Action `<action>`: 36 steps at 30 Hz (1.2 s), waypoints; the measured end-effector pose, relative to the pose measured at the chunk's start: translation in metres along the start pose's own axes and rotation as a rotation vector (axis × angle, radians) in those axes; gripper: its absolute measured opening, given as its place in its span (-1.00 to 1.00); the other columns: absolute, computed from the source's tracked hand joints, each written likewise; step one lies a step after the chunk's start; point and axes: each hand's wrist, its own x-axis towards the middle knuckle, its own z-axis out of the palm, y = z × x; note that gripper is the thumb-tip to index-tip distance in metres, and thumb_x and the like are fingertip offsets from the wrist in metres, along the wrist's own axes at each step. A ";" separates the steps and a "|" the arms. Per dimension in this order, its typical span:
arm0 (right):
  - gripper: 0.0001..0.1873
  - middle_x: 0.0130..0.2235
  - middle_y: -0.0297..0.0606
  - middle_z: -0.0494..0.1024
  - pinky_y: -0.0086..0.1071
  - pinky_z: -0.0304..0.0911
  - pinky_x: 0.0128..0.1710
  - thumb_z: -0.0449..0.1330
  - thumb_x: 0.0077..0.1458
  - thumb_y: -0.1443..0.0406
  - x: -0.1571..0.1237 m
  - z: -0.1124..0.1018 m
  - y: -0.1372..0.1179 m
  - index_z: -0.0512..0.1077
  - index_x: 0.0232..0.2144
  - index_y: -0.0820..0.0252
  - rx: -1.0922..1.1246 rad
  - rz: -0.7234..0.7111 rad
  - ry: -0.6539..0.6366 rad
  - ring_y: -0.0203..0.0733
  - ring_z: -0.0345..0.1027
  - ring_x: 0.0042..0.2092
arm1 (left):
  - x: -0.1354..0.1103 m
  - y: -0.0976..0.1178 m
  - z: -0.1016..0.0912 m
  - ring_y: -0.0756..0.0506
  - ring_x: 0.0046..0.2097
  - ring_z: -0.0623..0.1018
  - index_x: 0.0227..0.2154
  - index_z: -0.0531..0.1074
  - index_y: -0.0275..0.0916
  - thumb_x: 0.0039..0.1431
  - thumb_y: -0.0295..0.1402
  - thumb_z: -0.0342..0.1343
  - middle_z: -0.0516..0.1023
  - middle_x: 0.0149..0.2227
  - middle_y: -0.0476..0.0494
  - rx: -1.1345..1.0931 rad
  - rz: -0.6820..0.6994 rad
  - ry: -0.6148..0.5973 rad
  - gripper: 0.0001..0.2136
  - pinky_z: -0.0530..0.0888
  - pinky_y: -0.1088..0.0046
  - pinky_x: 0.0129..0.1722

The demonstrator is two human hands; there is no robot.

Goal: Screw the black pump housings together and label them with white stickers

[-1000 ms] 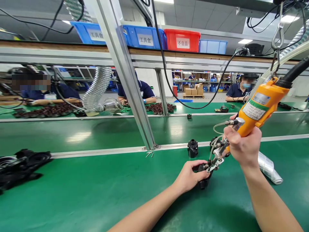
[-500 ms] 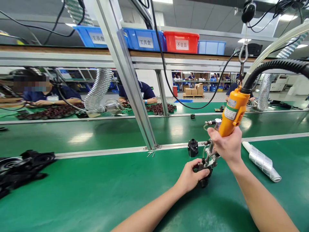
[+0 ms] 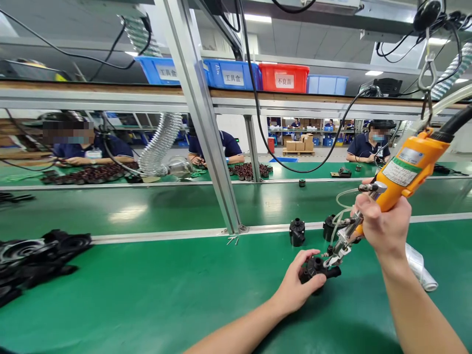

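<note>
My left hand (image 3: 300,282) is closed around a black plastic pump housing (image 3: 316,268) on the green bench top, thumb on the near side and fingers behind. A short spout of the housing points right. My right hand (image 3: 385,223) grips an orange electric screwdriver (image 3: 401,169), which leans to the right and hangs from a metal hook. Its metal tip with thin air tubes is just above the right side of the housing; whether they touch I cannot tell. Two more black housings, one upright (image 3: 297,233) and one partly behind the tool (image 3: 328,228), stand beyond.
A clear plastic roll (image 3: 424,270) lies behind my right wrist. Small screws (image 3: 232,240) lie by the slanted metal post (image 3: 206,123). Black parts (image 3: 40,260) are heaped at left. Blue bins and a red bin (image 3: 283,78) stand on the shelf. Co-workers sit across the bench.
The screwdriver has moved right and tilted further over, its tip shifting from the housing's middle toward its right side. My left hand still holds the housing. The whole view has shifted slightly.
</note>
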 end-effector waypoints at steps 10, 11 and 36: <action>-0.61 -0.50 -0.42 0.37 -0.40 0.29 -0.56 0.45 -0.13 0.16 -0.010 0.016 0.003 0.36 -0.34 0.15 -0.010 0.010 -0.086 -0.32 0.24 -0.53 | 0.001 0.002 0.006 -0.16 -0.08 0.47 -0.01 0.49 -0.25 0.12 -0.09 0.37 0.50 -0.09 -0.16 -0.032 -0.022 0.007 -0.53 0.40 0.38 -0.06; -0.61 -0.52 -0.44 0.35 -0.40 0.27 -0.56 0.45 -0.12 0.16 -0.012 0.018 0.004 0.34 -0.38 0.14 -0.023 0.018 -0.110 -0.33 0.21 -0.54 | 0.001 0.002 0.006 -0.16 -0.09 0.47 -0.01 0.49 -0.25 0.12 -0.09 0.38 0.51 -0.09 -0.15 -0.038 -0.028 0.002 -0.53 0.41 0.37 -0.06; -0.54 -0.51 -0.37 0.42 -0.36 0.31 -0.60 0.51 -0.16 0.12 0.010 -0.016 0.003 0.48 -0.26 0.19 -0.110 -0.139 0.150 -0.23 0.31 -0.55 | 0.008 -0.017 -0.006 -0.04 -0.18 0.50 -0.11 0.15 -0.09 0.04 -0.14 0.46 0.49 -0.16 -0.03 -0.378 -0.038 -0.105 -0.43 0.37 0.42 -0.13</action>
